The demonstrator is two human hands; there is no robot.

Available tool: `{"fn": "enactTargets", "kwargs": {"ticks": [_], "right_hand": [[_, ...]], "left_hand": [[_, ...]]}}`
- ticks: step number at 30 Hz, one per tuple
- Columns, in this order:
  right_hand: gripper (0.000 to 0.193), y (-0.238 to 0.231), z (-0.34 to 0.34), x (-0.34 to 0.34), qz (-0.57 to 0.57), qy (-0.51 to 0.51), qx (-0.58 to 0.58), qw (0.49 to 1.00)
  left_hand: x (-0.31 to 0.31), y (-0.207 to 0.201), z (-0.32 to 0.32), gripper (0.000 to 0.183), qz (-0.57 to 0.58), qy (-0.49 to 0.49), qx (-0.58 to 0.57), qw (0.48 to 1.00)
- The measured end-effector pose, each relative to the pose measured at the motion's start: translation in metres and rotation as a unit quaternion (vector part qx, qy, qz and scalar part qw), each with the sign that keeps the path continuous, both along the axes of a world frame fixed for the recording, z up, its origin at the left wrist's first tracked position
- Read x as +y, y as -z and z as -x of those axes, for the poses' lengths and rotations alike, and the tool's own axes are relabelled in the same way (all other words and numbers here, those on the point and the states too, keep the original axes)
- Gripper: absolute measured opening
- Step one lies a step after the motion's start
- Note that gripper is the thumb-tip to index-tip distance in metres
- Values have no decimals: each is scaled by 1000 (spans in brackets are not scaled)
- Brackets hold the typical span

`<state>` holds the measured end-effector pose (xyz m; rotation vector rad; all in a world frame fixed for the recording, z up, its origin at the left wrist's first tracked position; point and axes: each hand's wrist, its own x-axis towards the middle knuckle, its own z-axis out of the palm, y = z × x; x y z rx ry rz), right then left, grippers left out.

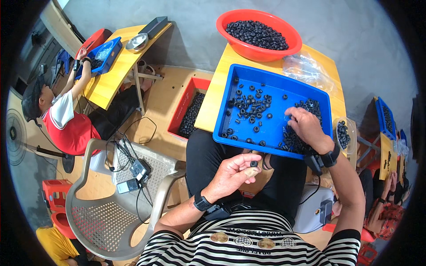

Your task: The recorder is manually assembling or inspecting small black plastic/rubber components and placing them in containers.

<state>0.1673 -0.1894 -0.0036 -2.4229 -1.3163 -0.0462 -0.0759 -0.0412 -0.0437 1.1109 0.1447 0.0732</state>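
My left hand [233, 174] is raised over my lap, just in front of the tray's near edge. Its fingers pinch a small black ring-like part [253, 164], and a tan covering wraps one fingertip. Over the right side of a blue tray [224, 98] is my right hand [305, 127], fingers curled together; what they hold, if anything, is too small to make out. Beneath it lies a heap of small black pieces [287, 141]. Loose round black parts [252, 106] are scattered across the tray's left half.
The tray rests on a yellow table [213, 104] beside a red basin [224, 33] of black parts, a plastic bag [306, 68] and a clear tub [352, 135]. A red bin [177, 117] and grey chair [97, 217] with cables stand left. Other people sit at tables on both sides.
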Motion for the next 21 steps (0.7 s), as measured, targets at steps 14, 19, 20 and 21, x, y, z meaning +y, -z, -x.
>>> {"fn": "enactTargets", "kwargs": {"ticks": [14,19,20,21], "right_hand": [[9,-2,13,7,-23,-44,176,983],[11,-5,14,5,-85,-19,333,939],[13,-9,14,5,-98,-11,362,927],[13,-5,12,3,-98,-10,362,927]], "left_hand": [[-2,3,1,29,-42,-25,-29,998],[-2,3,1,29,-39,-25,-19,999],[-3,4,1,29,-38,-24,-19,999],[-3,5,1,29,-39,-22,-21,999]]}}
